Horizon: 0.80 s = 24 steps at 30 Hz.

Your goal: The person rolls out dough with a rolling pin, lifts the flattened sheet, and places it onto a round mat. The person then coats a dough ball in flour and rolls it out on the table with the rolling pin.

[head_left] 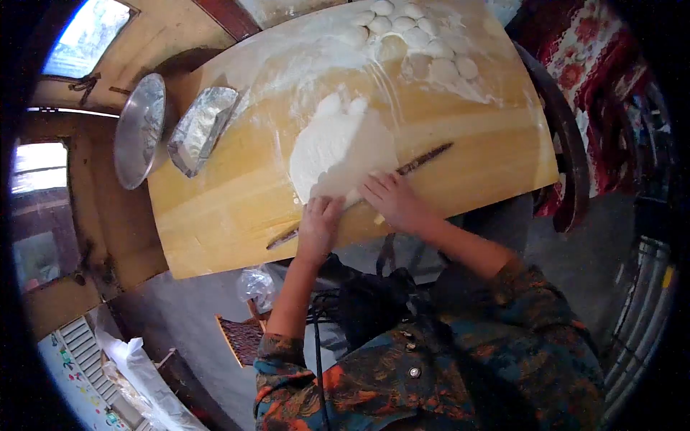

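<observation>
A large flat sheet of white dough lies on the floured wooden board. Across its near edge runs a thin dark rolling pin, slanting up to the right, with part of the dough around or over its middle. My left hand rests on the dough-covered pin near its lower end, fingers together and bent. Further right, my right hand presses on the same pin and dough, its fingers stretched forward over it.
Several round dough pieces sit at the board's far side in flour. To the left are a metal bowl and a foil-like tray. A curved dark chair back stands at the right, near a red patterned cloth.
</observation>
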{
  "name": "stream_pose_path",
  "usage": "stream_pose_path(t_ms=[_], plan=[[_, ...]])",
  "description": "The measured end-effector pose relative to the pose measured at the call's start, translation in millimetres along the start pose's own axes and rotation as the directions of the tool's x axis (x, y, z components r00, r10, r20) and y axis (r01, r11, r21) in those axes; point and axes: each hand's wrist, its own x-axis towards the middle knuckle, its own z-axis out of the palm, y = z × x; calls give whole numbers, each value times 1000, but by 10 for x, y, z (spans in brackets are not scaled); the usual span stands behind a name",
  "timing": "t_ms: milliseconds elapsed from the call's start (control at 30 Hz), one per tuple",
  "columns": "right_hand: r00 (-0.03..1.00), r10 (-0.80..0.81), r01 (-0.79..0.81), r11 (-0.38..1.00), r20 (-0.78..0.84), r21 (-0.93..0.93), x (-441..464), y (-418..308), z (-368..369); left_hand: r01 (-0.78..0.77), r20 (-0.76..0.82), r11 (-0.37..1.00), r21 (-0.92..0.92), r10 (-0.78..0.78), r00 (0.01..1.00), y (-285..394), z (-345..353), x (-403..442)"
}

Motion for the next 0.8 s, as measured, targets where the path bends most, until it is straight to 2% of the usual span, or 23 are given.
stream_pose_path(t_ms=[67, 133, 167, 233, 267, 333, 400, 433, 533, 600, 667, 733, 800], plan=[[999, 19, -18, 1000, 41, -20, -87, -124, -54, 8, 18, 1000, -28, -8, 1000, 54, 26, -105], [994, 56, -57, 998, 90, 5, -85, -203, -84, 29, 29, 995, 99, -32, 999, 51, -34, -77], [990, 114, -109, 992, 89, -59, 60, -173, -15, 41, 39, 987, 158, -48, 998, 69, -61, -62], [971, 230, -213, 959, 69, -189, 501, -51, 176, 81, -99, 988, 135, -67, 993, 99, -128, 89], [970, 236, -226, 965, 63, -131, 560, -62, 75, 95, -169, 987, 127, -73, 983, 97, -186, 170], [970, 236, -235, 972, 60, -11, 739, -103, -238, 125, -113, 985, 120, -112, 987, 117, -214, 188], [967, 175, -167, 984, 186, -57, 535, -38, -129, 117, -68, 983, 144, -108, 992, 137, -131, 105], [955, 150, -135, 988, 256, -74, 489, 1, -91, 166, 84, 977, 135, -178, 980, 133, -22, 117], [966, 185, -181, 983, 182, -38, 684, 154, 85, 209, -19, 950, 230, -211, 977, -5, 122, 403], [933, 257, -235, 965, 253, -115, 1290, 398, 122, 298, -57, 901, 315, -296, 954, -348, 48, 941], [963, 252, -265, 952, -96, -154, 2000, 818, 276, 291, -264, 845, 449, -186, 946, -961, -15, 1608], [909, 235, -317, 926, -344, -204, 2579, 1355, 424, 348, -410, 882, 318, -203, 889, -1362, -313, 2264], [928, 251, -277, 959, -276, -60, 2695, 1595, -33, 288, -384, 957, -26, -275, 882, -1378, -701, 2496]])
